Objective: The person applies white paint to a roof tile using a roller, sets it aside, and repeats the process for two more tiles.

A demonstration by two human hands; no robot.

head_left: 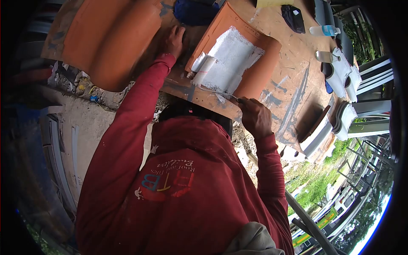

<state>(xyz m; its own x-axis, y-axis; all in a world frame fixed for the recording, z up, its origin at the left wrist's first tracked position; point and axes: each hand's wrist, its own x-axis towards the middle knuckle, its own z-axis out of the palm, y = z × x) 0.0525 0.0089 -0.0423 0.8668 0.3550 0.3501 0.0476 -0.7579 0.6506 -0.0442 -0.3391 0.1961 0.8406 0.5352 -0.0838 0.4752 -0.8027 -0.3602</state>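
Right hand (255, 115) is clenched round the handle of a thin metal-bladed tool (216, 92), prob. a small brush or trowel, can't tell which; its tip lies at the near edge of the white patch (231, 57) on the orange curved clay roof tile (259, 70). Left hand (174, 40) rests flat w/ fingers loosely spread on the table (289, 91), just beside the tile's left edge, grasping nothing as far as shows. Tile lies on the worn, paint-streaked wooden table, centre of view, between both hands. Progress, as a judgement: white coat covers approx. the middle of the tile's flat face, incl. a raised rib at the near-left corner; edges are ragged, and the rounded ridge on the right side plus the far strip are bare orange, so coating looks roughly half done on this piece. Large orange corrugated roof tile (110, 42) to the left, well apart, has no white on it, so untouched. At the table's right end a stack of pale grey-white curved tiles (344, 76) and another lower down (340, 121) look fully coated, i.e. finished pieces, though can't confirm. Clear plastic water bottle (324, 30) and dark blue cloth item (293, 18) sit at the far edge, away from the work. Person wears a red long-sleeved shirt (182, 187).
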